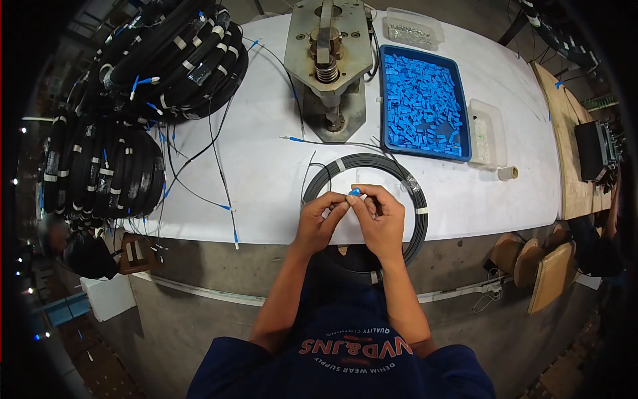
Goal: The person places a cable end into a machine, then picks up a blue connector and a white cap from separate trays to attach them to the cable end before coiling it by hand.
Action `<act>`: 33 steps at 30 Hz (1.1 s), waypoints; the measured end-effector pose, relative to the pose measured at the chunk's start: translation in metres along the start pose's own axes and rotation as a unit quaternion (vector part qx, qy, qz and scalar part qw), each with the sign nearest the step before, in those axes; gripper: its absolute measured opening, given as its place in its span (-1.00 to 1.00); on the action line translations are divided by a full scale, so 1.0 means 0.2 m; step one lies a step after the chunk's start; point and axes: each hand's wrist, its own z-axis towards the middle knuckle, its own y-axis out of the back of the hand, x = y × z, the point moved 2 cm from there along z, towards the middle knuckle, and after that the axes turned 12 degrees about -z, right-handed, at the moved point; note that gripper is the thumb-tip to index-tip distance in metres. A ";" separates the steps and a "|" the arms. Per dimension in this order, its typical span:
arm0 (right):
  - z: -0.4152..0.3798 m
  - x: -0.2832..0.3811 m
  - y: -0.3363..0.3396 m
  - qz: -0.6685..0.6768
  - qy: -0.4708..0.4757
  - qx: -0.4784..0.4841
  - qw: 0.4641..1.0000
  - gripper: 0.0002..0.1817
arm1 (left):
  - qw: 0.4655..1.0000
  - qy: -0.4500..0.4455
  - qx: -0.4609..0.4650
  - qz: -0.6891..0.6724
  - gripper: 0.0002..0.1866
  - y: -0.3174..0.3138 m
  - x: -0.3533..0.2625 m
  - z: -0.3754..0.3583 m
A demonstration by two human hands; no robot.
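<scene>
A small blue connector piece (355, 192) is pinched between the fingertips of my left hand (319, 219) and my right hand (379, 219), just above the near edge of the white table (266, 173). Both hands are closed around it, and a thin wire end seems to meet it there. Under my hands lies a coil of black cable (372, 163) bound with white tape bands; its near part hangs over the table edge.
A blue tray (384, 100) full of blue connectors sits behind the coil. A metal press tool (329, 60) stands at the back centre. Two clear boxes (488, 133) (413, 26) and a tape roll (508, 173) flank the tray. Stacks of coiled cables (173, 60) fill the left.
</scene>
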 end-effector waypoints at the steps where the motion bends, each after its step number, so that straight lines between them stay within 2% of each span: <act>1: 0.00 0.00 0.00 -0.003 0.007 0.000 1.000 -0.78 | 1.000 0.008 -0.009 -0.015 -0.89 0.00 0.01 -0.01; 7: 0.01 0.03 0.02 -0.027 0.002 0.028 0.999 -0.80 | 0.999 0.009 0.026 0.045 -0.89 0.03 -0.05 0.02; 14: 0.00 0.02 0.01 -0.016 0.005 0.018 1.000 -0.80 | 1.000 -0.005 -0.001 0.020 -0.88 0.00 -0.02 0.01; 17: -0.02 0.00 0.03 -0.025 -0.013 0.028 0.999 -0.80 | 1.000 0.015 0.010 0.024 -0.88 0.00 -0.01 0.01; 19: -0.03 -0.01 0.03 0.042 -0.069 0.034 0.996 -0.78 | 0.999 -0.003 0.027 0.025 -0.87 0.00 -0.02 0.03; 20: -0.03 -0.01 0.04 0.043 -0.069 0.035 0.996 -0.78 | 0.999 -0.003 0.026 0.026 -0.87 0.01 -0.04 0.03; 22: -0.02 -0.01 0.04 0.188 -0.094 0.029 0.977 -0.73 | 0.995 -0.007 0.061 0.080 -0.84 0.01 -0.09 0.05; 23: -0.01 -0.02 0.06 0.188 -0.093 0.027 0.977 -0.73 | 0.995 -0.008 0.063 0.080 -0.84 0.01 -0.11 0.07; 26: -0.02 -0.06 0.09 0.321 -0.149 0.031 0.935 -0.69 | 0.991 -0.022 0.102 0.085 -0.84 -0.01 -0.16 0.09; 27: -0.02 -0.08 0.10 0.321 -0.149 0.026 0.935 -0.69 | 0.983 -0.070 0.089 0.147 -0.83 -0.02 -0.18 0.09; 28: -0.03 -0.12 0.10 0.387 -0.140 0.027 0.911 -0.70 | 0.968 -0.119 0.075 0.208 -0.82 -0.03 -0.19 0.09; 29: -0.03 -0.15 0.11 0.450 -0.129 0.027 0.883 -0.72 | 0.968 -0.119 0.081 0.204 -0.82 -0.04 -0.18 0.09; 33: -0.04 -0.18 0.10 0.462 -0.172 0.020 0.870 -0.76 | 0.985 -0.069 0.062 0.145 -0.85 -0.03 -0.15 0.09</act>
